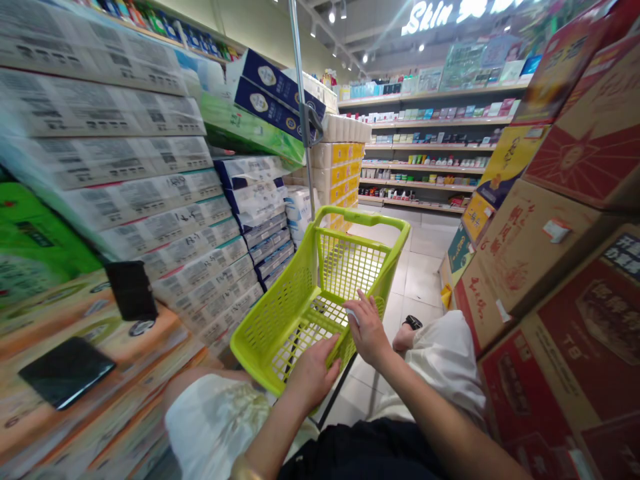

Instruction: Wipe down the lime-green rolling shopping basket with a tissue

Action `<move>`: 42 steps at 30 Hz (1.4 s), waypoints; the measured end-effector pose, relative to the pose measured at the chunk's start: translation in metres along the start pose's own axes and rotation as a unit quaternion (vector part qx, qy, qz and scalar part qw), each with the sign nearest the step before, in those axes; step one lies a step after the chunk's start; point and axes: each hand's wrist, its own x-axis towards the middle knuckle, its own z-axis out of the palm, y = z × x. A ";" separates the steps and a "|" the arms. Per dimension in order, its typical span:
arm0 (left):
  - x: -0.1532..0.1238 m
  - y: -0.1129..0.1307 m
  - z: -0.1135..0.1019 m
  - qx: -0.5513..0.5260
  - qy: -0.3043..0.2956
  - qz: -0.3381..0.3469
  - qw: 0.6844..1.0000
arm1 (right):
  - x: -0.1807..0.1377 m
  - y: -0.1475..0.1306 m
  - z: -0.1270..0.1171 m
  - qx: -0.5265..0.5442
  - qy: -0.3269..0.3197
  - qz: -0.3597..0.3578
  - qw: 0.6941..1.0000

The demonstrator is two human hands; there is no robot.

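Note:
A lime-green plastic shopping basket on a cart stands in the aisle just in front of me, and I see nothing inside it. My left hand grips the basket's near rim with fingers curled over the edge. My right hand rests on the rim further right, fingers partly closed around a small white object that I cannot make out. My knees in white cloth show below the basket.
Stacked tissue packs fill the left side, with a black phone and a dark wallet-like item lying on orange boxes. Red and brown cartons wall the right. A metal pole rises behind the basket. Shelves line the far end.

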 end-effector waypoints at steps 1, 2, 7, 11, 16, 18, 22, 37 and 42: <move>0.000 0.000 0.000 0.000 0.004 0.000 1.000 | 0.001 0.000 0.001 -0.002 0.004 0.004 1.000; 0.000 0.000 0.001 -0.001 0.006 0.002 1.000 | 0.001 -0.002 0.002 -0.002 0.005 0.004 1.000; -0.002 0.002 -0.004 0.023 -0.004 0.000 1.000 | -0.017 -0.026 0.008 0.017 -0.036 -0.043 0.998; -0.008 0.002 -0.008 0.018 0.003 0.012 1.000 | -0.010 -0.016 -0.001 -0.006 -0.028 -0.041 0.999; -0.018 0.002 -0.006 0.013 0.008 0.010 1.000 | -0.001 -0.008 -0.004 -0.028 0.002 -0.019 0.999; -0.020 0.003 -0.004 0.010 0.014 0.009 1.000 | -0.009 -0.016 0.002 -0.017 -0.003 -0.028 0.999; -0.026 0.008 -0.004 0.002 0.017 0.014 1.000 | -0.023 -0.026 0.004 0.002 -0.020 -0.051 0.998; -0.031 0.014 -0.004 0.020 0.028 0.015 0.999 | -0.025 -0.029 -0.005 -0.022 -0.022 -0.062 0.998; -0.029 0.014 0.000 0.027 0.030 0.004 0.999 | -0.013 -0.014 -0.017 -0.055 -0.010 -0.039 0.998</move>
